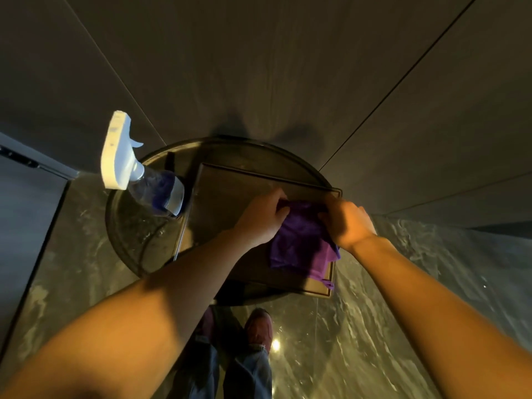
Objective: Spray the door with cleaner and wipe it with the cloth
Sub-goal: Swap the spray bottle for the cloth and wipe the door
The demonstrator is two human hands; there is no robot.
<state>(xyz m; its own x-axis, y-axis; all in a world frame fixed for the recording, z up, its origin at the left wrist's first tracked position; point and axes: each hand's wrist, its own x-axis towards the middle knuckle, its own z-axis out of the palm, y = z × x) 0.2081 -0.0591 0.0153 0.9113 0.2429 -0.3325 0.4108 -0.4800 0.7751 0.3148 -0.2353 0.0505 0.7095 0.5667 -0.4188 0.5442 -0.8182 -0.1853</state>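
Note:
A purple cloth (pixel 302 246) lies bunched on a dark rectangular tray (pixel 230 197) that rests on a round glass table (pixel 132 231). My left hand (pixel 259 220) grips the cloth's upper left edge and my right hand (pixel 347 223) grips its upper right edge. A clear spray bottle (pixel 144 180) with a white trigger head stands on the table's left side, well left of both hands. The dark wood-grain door (pixel 273 67) rises directly behind the table.
Seams run diagonally across the dark panels on either side of the door. The floor (pixel 388 312) is glossy dark marble. My legs in jeans and a reddish shoe (pixel 259 329) show below the table's near edge.

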